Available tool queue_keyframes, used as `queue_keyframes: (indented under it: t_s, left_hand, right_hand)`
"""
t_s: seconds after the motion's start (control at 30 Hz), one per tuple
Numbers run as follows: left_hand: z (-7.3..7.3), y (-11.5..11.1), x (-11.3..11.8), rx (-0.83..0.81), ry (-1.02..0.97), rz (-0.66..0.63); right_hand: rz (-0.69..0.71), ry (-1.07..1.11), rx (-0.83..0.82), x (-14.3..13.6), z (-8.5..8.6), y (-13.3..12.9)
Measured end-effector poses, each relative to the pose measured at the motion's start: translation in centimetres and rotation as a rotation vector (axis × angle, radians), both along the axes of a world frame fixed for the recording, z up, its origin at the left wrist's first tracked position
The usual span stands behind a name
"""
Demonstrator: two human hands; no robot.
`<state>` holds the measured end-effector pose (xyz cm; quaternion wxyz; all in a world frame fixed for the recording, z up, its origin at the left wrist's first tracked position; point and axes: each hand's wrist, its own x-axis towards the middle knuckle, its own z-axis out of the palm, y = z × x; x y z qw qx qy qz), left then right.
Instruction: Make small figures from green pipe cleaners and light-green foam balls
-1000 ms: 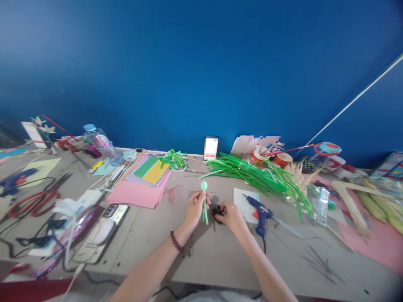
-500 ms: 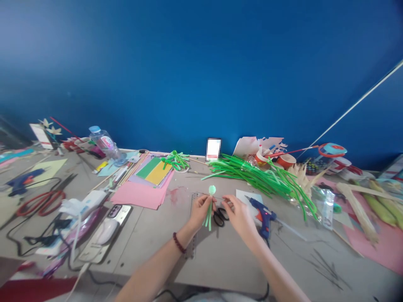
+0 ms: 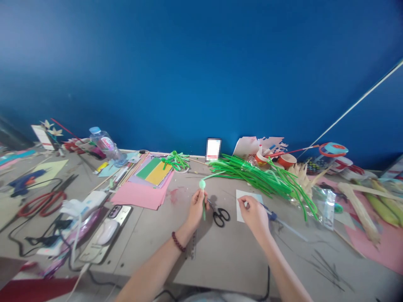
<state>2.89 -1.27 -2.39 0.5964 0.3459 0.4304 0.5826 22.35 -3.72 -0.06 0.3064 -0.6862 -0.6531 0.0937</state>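
Observation:
My left hand (image 3: 197, 209) is closed around a light green craft piece (image 3: 202, 184), which has a round head on top and narrow strips hanging below. Black-handled scissors (image 3: 221, 217) lie just right of that hand, and a ruler (image 3: 193, 245) lies partly hidden under my left wrist. Over a sheet of white paper (image 3: 241, 214) is my right hand (image 3: 255, 214), thumb and fingertips pinched together. Whatever they hold, if anything, is too small to make out. It mostly covers a blue glue gun (image 3: 271, 214) with a clear glue stick (image 3: 291, 228) poking out.
Green pipe cleaners (image 3: 252, 174) are heaped behind my right hand. Coloured paper sheets (image 3: 140, 195) lie to the left, near a phone (image 3: 105, 235) with a white mouse on it. A water bottle (image 3: 107, 144) leans at the back left. Corn husks (image 3: 359, 209) lie far right.
My right hand has moved right, away from the craft piece and over the white paper and glue gun. My left hand has shifted slightly left and turned the piece, its head now higher.

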Motion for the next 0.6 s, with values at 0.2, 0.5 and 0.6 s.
queue_keyframes:
  t_s: [0.2, 0.5, 0.6]
  left_hand:
    - [-0.3, 0.4, -0.3, -0.087, -0.014, 0.040]
    - [0.1, 0.3, -0.2, -0.168, -0.051, -0.043]
    - [0.2, 0.2, -0.2, -0.165, -0.046, -0.050]
  right_hand:
    - [0.000, -0.267, -0.120, -1.9, -1.0, -1.2]
    - [0.088, -0.250, -0.186, -1.8, -1.7, -1.1]
    - [0.054, -0.223, -0.156, -1.0, -1.4, -1.5]
